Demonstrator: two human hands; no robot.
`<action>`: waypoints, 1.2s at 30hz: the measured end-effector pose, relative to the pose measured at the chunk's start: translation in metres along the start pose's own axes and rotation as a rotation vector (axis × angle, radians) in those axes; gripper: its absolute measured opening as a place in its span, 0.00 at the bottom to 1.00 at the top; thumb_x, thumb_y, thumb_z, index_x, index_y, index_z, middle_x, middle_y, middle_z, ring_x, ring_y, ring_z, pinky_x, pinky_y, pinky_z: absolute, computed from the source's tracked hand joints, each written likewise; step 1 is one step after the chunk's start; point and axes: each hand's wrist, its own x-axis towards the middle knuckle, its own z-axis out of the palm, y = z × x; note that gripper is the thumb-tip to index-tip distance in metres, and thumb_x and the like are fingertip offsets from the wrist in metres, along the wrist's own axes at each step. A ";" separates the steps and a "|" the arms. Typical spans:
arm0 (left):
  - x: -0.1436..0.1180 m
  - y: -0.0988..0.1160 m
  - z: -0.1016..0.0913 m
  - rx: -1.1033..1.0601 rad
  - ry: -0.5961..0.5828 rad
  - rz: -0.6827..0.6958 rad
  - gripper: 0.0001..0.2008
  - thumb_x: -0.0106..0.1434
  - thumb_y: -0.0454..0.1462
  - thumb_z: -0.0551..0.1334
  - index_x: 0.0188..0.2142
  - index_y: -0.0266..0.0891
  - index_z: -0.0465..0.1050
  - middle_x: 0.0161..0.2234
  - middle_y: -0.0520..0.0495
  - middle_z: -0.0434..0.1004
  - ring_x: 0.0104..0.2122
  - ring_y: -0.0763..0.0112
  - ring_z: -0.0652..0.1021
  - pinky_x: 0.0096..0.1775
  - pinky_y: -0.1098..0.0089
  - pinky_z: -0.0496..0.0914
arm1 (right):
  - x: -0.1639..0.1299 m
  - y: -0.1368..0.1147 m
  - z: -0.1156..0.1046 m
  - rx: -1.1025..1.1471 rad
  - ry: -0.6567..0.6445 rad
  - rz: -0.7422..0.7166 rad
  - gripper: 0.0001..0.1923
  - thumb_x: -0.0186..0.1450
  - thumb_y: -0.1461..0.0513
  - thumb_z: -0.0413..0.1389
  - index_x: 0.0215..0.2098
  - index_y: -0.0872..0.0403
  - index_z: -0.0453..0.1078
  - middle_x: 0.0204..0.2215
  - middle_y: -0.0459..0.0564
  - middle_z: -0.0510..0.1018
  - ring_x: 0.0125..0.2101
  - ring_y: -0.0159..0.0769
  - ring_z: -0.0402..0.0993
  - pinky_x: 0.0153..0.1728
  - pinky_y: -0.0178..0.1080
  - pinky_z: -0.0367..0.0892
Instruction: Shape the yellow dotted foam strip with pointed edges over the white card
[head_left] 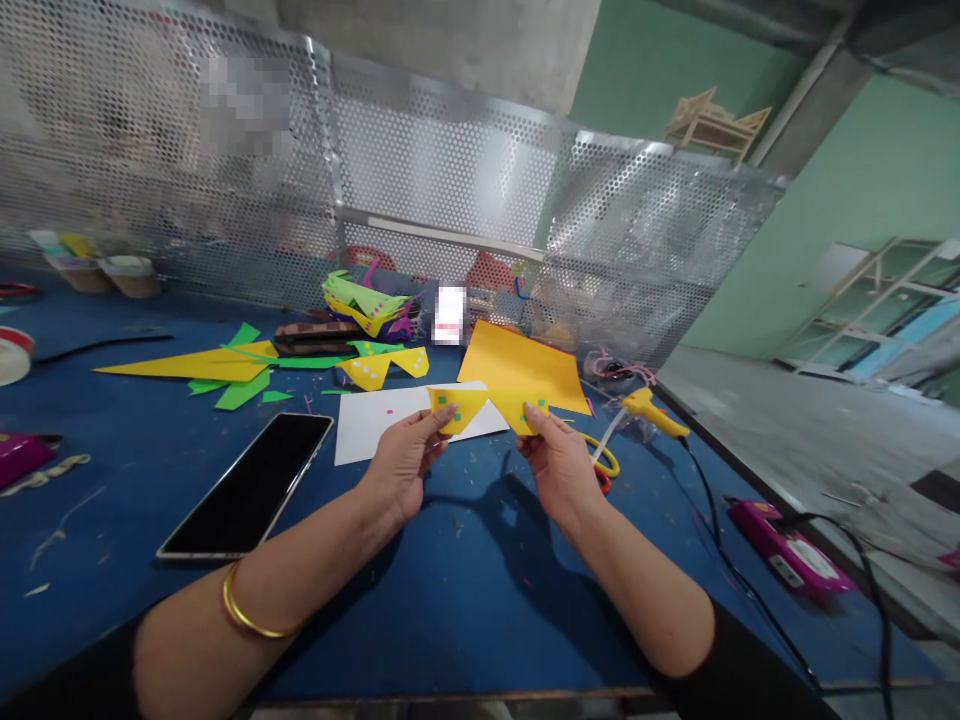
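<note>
Both my hands hold one folded yellow paper piece [486, 406] with small green and pink squares on it, lifted a little above the blue table [465, 590]. My left hand [405, 462] pinches its left end between thumb and fingers. My right hand [556, 465] pinches its right end. Under the piece lie a white sheet [375, 425] and a larger yellow sheet [517, 368].
A dark phone [247, 485] lies left of my left arm. A yellow glue gun [651, 410] and scissors [604, 462] sit right of my right hand, with cables and a pink device [784, 548]. Yellow and green paper cuttings [225, 365] lie behind, before a perforated metal screen [465, 190].
</note>
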 end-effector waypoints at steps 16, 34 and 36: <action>0.002 0.003 0.004 -0.044 0.072 0.004 0.10 0.48 0.33 0.76 0.30 0.36 0.79 0.34 0.46 0.82 0.29 0.74 0.77 0.29 0.76 0.68 | 0.003 -0.004 0.000 -0.028 0.024 0.014 0.20 0.45 0.51 0.71 0.30 0.51 0.75 0.29 0.45 0.82 0.26 0.33 0.74 0.23 0.34 0.64; 0.004 0.008 0.003 -0.044 0.088 0.020 0.09 0.51 0.33 0.74 0.30 0.36 0.77 0.35 0.46 0.81 0.32 0.73 0.78 0.30 0.75 0.68 | 0.026 -0.030 -0.021 -0.780 -0.231 -0.550 0.10 0.59 0.52 0.61 0.28 0.50 0.76 0.35 0.49 0.81 0.41 0.41 0.74 0.47 0.43 0.65; 0.005 0.007 0.002 -0.044 0.093 0.022 0.09 0.51 0.33 0.75 0.30 0.36 0.77 0.35 0.46 0.81 0.32 0.73 0.78 0.30 0.75 0.68 | 0.028 -0.033 -0.022 -0.861 -0.285 -0.561 0.11 0.59 0.53 0.59 0.26 0.51 0.74 0.34 0.49 0.80 0.39 0.41 0.74 0.45 0.43 0.65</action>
